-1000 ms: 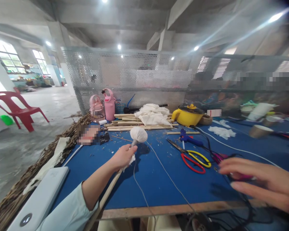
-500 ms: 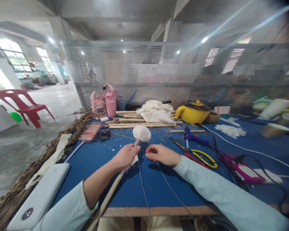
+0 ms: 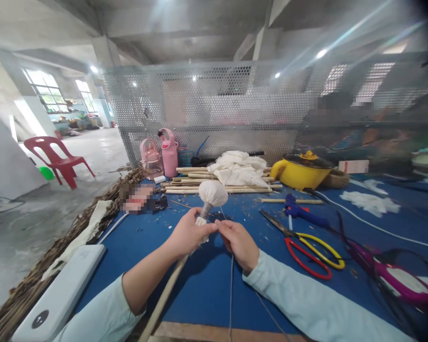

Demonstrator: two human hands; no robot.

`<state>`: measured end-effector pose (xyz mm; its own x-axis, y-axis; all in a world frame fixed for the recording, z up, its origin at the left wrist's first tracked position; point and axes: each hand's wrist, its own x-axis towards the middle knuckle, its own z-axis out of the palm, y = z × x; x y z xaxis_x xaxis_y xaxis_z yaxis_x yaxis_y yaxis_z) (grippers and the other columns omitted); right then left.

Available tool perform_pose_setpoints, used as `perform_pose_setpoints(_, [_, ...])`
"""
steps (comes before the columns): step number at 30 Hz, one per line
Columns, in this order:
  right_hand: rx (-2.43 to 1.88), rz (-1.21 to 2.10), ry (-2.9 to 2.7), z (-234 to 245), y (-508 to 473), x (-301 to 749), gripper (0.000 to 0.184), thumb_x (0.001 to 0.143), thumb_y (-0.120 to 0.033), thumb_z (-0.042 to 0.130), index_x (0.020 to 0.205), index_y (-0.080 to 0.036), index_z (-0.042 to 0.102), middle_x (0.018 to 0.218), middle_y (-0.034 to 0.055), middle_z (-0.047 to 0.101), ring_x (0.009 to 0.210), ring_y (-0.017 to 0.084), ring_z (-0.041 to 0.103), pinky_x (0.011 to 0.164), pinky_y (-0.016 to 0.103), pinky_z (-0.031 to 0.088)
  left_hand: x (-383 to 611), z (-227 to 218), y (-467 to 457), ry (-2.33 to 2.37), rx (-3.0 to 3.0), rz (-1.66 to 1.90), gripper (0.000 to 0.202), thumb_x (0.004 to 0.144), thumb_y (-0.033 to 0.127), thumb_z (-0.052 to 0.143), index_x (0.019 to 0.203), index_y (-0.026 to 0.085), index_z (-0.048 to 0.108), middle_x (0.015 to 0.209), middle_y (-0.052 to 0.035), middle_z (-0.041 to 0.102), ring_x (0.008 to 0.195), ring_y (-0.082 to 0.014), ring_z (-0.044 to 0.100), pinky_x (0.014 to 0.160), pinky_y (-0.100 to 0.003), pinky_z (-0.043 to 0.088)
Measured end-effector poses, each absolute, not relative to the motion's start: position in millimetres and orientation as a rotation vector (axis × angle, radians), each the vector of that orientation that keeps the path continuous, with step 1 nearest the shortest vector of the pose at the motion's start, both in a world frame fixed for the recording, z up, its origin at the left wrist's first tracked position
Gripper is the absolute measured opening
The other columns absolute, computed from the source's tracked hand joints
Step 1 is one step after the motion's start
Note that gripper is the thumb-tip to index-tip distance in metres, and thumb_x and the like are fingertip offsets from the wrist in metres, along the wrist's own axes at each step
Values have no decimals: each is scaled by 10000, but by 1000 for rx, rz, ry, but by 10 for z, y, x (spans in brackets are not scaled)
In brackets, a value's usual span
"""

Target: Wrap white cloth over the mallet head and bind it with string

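My left hand [image 3: 188,233] is closed around a long wooden stick [image 3: 163,298] just below its white cloth-wrapped ball [image 3: 213,193], which points away from me above the blue table [image 3: 207,280]. My right hand [image 3: 238,241] meets it at the cloth's gathered neck, fingers pinched together on a thin grey string [image 3: 231,289] that hangs down toward the table's near edge. Both sleeves are pale blue-green.
Red and yellow scissors [image 3: 312,248] and a blue glue gun [image 3: 299,211] lie to the right, with black cables and a pink tool [image 3: 392,278]. Behind are bamboo sticks [image 3: 189,183], white cloth [image 3: 239,169], a yellow pot [image 3: 303,170] and pink bottles [image 3: 169,153]. A white power bank [image 3: 59,299] lies near left.
My right hand came in from the far right, took the string, and closed up against my left hand at the cloth neck. The stick and ball stayed about where they were.
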<state>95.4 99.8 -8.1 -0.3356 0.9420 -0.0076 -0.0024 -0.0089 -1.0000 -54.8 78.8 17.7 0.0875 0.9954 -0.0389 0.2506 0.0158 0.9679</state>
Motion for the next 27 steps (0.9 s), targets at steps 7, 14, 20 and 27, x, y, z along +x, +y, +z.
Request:
perform_pose_setpoints(7, [-908,1329,-1674,-22,1085,943,479,704,-562,586,478,-188,392,399,-57,336,405,69,271,420,251,185,-522,273,641,763,958,980,451,771,525,539,1090,240,396,511,113,348,287,-12,214,288,-121,202])
perform_pose_setpoints(14, [-843,1641,-1485,-160,1170,931,426,601,-545,686,741,-190,498,368,-119,291,320,46,180,348,224,106,-628,3,814,643,706,457,704,776,711,48,506,165,400,313,69,137,248,-19,89,255,-138,85])
perform_pose_setpoints(20, [-936,1793,-1450,-339,1215,967,432,653,-576,627,712,-160,527,344,-87,390,269,45,209,310,210,105,-553,-120,879,730,814,473,768,776,719,105,701,108,564,348,9,373,260,-67,318,257,-162,274])
perform_pose_setpoints(27, [-921,1471,-1713,-359,1248,1005,341,643,-468,671,628,-131,620,553,0,578,535,111,483,549,247,353,-570,-65,863,986,687,619,379,851,514,406,821,146,493,640,6,517,486,-70,501,476,-217,498])
